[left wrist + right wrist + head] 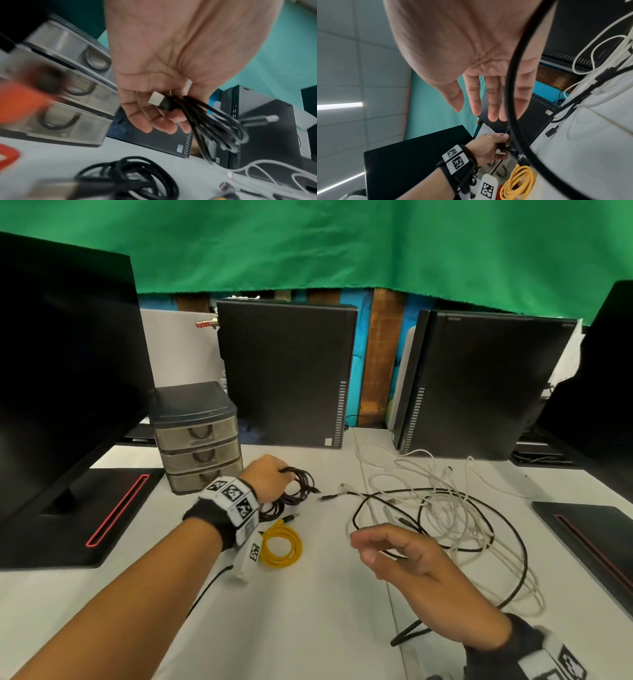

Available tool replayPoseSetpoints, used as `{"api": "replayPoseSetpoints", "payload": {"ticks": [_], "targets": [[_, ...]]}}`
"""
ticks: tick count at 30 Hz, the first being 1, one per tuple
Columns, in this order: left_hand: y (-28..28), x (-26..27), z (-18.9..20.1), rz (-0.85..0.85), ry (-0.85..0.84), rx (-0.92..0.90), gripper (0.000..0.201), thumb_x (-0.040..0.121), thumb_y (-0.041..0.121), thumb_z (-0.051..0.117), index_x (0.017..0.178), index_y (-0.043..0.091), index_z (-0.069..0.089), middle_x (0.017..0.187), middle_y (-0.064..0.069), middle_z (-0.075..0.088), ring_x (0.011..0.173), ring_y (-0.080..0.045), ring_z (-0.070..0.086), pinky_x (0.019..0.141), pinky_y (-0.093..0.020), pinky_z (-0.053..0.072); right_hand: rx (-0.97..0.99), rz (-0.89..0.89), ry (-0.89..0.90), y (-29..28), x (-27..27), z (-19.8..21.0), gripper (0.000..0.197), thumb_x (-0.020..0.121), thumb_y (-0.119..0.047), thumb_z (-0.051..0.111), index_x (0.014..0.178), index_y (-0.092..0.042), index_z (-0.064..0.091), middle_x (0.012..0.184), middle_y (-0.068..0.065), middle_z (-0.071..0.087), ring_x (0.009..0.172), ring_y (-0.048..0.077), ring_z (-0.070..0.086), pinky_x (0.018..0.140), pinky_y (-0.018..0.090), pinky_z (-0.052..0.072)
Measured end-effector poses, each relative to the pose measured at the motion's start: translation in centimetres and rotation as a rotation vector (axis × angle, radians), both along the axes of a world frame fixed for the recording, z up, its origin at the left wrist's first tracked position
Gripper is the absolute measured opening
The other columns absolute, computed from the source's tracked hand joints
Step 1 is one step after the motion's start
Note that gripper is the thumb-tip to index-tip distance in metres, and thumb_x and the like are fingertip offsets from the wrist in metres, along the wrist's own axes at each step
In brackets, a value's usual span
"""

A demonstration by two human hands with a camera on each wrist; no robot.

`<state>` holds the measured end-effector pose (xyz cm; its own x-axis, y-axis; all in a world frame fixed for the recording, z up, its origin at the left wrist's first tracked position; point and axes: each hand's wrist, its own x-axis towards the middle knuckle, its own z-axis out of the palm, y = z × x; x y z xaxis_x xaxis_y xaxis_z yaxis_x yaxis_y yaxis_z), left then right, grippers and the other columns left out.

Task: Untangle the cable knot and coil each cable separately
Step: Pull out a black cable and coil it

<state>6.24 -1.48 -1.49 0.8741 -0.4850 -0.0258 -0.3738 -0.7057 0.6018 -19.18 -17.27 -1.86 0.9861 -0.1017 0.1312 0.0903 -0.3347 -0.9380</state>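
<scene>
My left hand grips a coiled black cable beside the drawer unit; in the left wrist view its fingers curl round the coiled black cable and its silver plug. Another black coil lies on the table just below it, and a coiled yellow cable lies nearer me. My right hand hovers with relaxed, spread fingers over the tangle of white and black cables; a black cable loop passes in front of the palm, not held.
A small three-drawer unit stands behind my left hand. Two black computer towers line the back. Monitor bases sit at both sides. The white table stretches towards me.
</scene>
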Motion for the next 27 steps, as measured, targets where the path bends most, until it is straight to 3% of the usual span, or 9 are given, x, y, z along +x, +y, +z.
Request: {"api": "replayPoseSetpoints", "payload": {"ticks": [2,4,7,11,16,20,23,25,27], "targets": [[-1.8,-0.3,-0.2,-0.086,-0.011,0.072,0.024,0.099,0.027,0.055,0.085,0.014,0.07,0.076,-0.001,0.063,0.076,-0.02,0.058,0.067,-0.029,0.045,-0.012,0.001,0.01,0.0,0.0,0.0,0.021,0.09,-0.034,0.064,0.108,-0.035,0.074,0.112,-0.011,0.072,0.112,0.007,0.062,0.096,0.052,0.051],[-3.2,-0.4,-0.6,-0.173,0.005,0.12,0.022,0.097,0.027,0.059,0.102,0.014,0.076,0.095,-0.003,0.072,0.091,-0.021,0.065,0.083,-0.034,0.053,-0.03,0.006,0.024,-0.1,0.0,0.0,0.018,0.093,-0.03,0.064,0.105,-0.039,0.073,0.111,-0.011,0.072,0.111,0.006,0.062,0.095,0.049,0.052],[-4.3,-0.8,-0.9,-0.276,0.061,0.134,0.021,0.093,0.025,0.065,0.111,0.024,0.076,0.104,0.005,0.075,0.098,-0.014,0.066,0.094,-0.032,0.053,-0.051,0.019,0.039,-0.3,0.0,-0.1,0.02,0.095,-0.028,0.063,0.105,-0.044,0.071,0.109,-0.01,0.071,0.108,0.006,0.062,0.094,0.048,0.052],[-5.0,-0.9,-0.8,-0.327,-0.012,0.235,0.022,0.091,0.029,0.068,0.112,0.028,0.075,0.103,0.006,0.075,0.096,-0.014,0.066,0.091,-0.031,0.054,-0.03,0.005,0.012,-0.5,-0.1,-0.2,0.02,0.096,-0.025,0.064,0.106,-0.041,0.071,0.107,-0.007,0.072,0.107,0.008,0.063,0.091,0.05,0.052],[-4.9,-0.4,-1.6,-0.278,-0.112,0.498,0.027,0.091,0.04,0.063,0.097,0.015,0.062,0.104,-0.005,0.066,0.096,-0.025,0.063,0.082,-0.033,0.05,-0.024,0.0,-0.013,-0.6,-0.2,0.0,0.018,0.096,-0.026,0.065,0.108,-0.036,0.072,0.107,-0.006,0.073,0.108,0.011,0.064,0.094,0.051,0.051],[-4.6,-0.5,-1.8,-0.292,-0.1,0.598,0.024,0.1,0.024,0.047,0.113,0.01,0.06,0.12,-0.01,0.063,0.109,-0.027,0.059,0.089,-0.032,0.044,-0.031,0.0,-0.015,-0.7,-0.2,0.2,0.017,0.095,-0.028,0.064,0.109,-0.035,0.072,0.107,-0.006,0.072,0.105,0.009,0.064,0.094,0.05,0.051],[-4.1,-0.8,-1.6,-0.324,-0.085,0.654,0.029,0.1,0.02,0.045,0.123,0.014,0.061,0.124,-0.007,0.063,0.113,-0.025,0.058,0.096,-0.034,0.044,-0.024,0.003,-0.016,-0.7,-0.2,0.2,0.017,0.096,-0.027,0.065,0.108,-0.037,0.072,0.107,-0.005,0.072,0.104,0.01,0.064,0.094,0.049,0.052],[-3.6,-0.7,-1.4,-0.327,-0.109,0.667,0.028,0.099,0.025,0.048,0.123,0.019,0.064,0.122,-0.004,0.065,0.11,-0.023,0.06,0.092,-0.033,0.046,-0.024,0.009,-0.019,-0.8,-0.2,0.1,0.018,0.096,-0.027,0.065,0.108,-0.039,0.071,0.107,-0.004,0.072,0.104,0.011,0.064,0.094,0.048,0.052],[-3.0,-0.6,-1.0,-0.274,-0.169,0.648,0.026,0.097,0.031,0.053,0.118,0.024,0.067,0.115,-0.001,0.068,0.103,-0.021,0.062,0.08,-0.03,0.047,-0.02,0.011,-0.024,-0.8,-0.2,0.2,0.019,0.096,-0.026,0.065,0.107,-0.04,0.071,0.106,-0.004,0.072,0.103,0.012,0.065,0.093,0.048,0.052]]}}
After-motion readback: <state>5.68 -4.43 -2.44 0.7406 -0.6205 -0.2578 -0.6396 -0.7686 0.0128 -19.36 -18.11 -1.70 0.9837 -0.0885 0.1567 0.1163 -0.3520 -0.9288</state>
